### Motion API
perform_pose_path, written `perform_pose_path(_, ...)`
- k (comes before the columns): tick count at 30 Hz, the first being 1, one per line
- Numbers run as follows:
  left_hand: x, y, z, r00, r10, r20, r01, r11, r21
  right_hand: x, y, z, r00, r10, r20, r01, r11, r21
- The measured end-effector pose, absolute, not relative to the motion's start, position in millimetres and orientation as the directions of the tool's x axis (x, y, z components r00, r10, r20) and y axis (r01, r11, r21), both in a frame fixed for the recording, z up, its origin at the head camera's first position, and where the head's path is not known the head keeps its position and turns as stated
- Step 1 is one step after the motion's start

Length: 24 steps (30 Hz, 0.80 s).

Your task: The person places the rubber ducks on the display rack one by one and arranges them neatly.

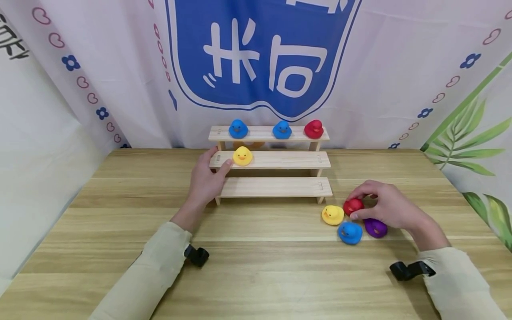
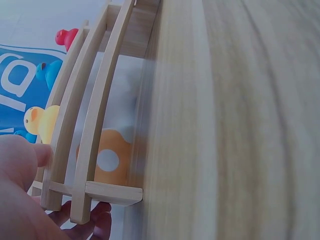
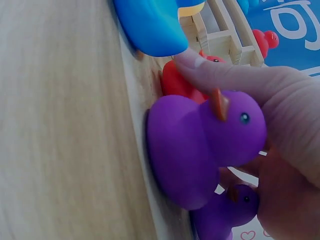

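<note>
A three-step wooden stand stands at the back of the table. My left hand grips its left end, thumb by the yellow duck on the middle step, fingers curled round the step ends in the left wrist view. My right hand pinches a red duck between thumb and fingers, right of the stand. Close around it are a yellow duck, a blue duck and a purple duck. The right wrist view shows a second purple duck behind the nearer one.
On the top step sit a blue duck, another blue duck and a red duck. A printed curtain hangs right behind the stand. The wooden table extends toward me.
</note>
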State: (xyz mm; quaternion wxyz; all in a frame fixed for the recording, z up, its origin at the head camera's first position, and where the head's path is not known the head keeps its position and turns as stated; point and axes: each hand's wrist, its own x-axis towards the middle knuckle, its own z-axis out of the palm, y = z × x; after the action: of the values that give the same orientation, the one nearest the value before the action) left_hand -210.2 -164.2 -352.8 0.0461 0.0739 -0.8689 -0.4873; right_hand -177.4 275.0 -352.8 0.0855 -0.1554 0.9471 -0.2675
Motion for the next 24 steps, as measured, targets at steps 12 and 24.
perform_pose_path(12, -209, -168, -353, -0.986, -0.166, 0.032, -0.059, 0.517, 0.854, -179, 278, -347, -0.932, -0.353, 0.079, -0.339, 0.774, -0.534)
perform_pose_path(24, -210, -166, -353, -0.985, -0.171, 0.021, -0.068, 0.5, 0.863, -178, 267, -345, -0.902, -0.359, 0.24, -0.428, 0.67, -0.606)
